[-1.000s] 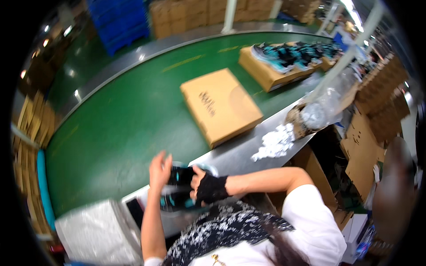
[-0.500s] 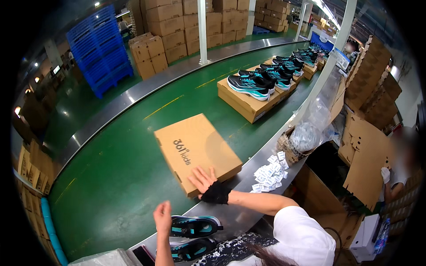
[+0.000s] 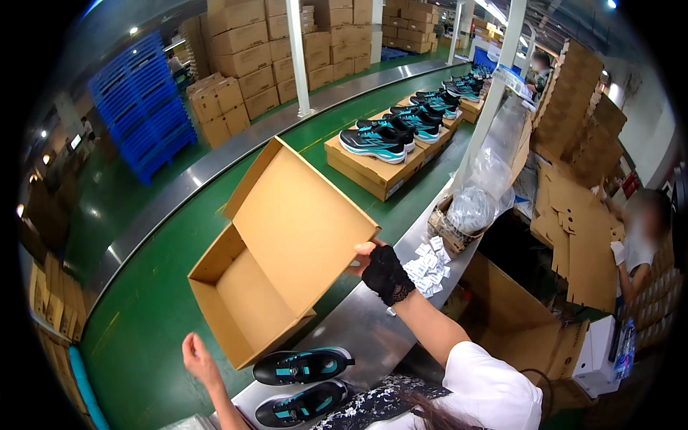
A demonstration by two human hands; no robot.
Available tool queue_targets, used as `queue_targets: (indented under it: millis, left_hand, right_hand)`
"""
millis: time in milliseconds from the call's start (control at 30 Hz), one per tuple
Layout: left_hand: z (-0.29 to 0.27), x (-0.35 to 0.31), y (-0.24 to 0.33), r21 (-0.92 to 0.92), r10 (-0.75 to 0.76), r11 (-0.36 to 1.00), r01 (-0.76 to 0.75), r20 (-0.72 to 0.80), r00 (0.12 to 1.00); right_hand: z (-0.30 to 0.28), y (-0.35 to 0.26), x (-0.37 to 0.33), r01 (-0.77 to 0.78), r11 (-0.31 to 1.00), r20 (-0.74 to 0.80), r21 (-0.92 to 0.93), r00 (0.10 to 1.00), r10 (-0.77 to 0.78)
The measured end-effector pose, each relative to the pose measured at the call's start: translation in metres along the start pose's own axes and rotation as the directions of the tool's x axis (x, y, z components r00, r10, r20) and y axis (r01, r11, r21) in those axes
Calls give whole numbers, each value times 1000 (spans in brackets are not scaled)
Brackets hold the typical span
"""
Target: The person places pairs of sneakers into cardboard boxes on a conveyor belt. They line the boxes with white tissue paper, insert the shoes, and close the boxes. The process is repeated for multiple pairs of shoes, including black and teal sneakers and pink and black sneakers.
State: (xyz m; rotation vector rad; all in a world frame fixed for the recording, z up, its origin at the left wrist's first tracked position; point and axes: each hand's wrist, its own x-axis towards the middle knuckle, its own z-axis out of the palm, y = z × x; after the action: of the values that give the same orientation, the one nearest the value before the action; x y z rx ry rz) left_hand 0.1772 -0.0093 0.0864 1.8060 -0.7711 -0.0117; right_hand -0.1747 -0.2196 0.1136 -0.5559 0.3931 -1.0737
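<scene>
The open shoebox [image 3: 276,265] stood on the green belt [image 3: 143,315], its raised lid blocking any reach across from the steel ledge [image 3: 373,337] behind it. Just beside the shoebox's near corner, two black trainers [image 3: 302,383] crowded the ledge, and white packets [image 3: 428,265] lay beyond the lid. The belt left of the shoebox lay bare, and a shoe-topped carton [image 3: 373,168] stood well apart up the belt.

Bright lamps shine from the ceiling [image 3: 494,8]. The picture is sharp, but edges bend and go black.
</scene>
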Motion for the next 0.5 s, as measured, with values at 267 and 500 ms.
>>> queue_targets:
  millis: [267,500]
  left_hand:
    - [25,-57,-75,392,233,775,-496,552,801]
    - [-107,-71,-119,491,227,841,-225,57,972]
  right_hand:
    - [-100,122,-66,-94,412,-198,-906,956,-218]
    - [-137,168,-130,103,-592,319,-800,908,-273]
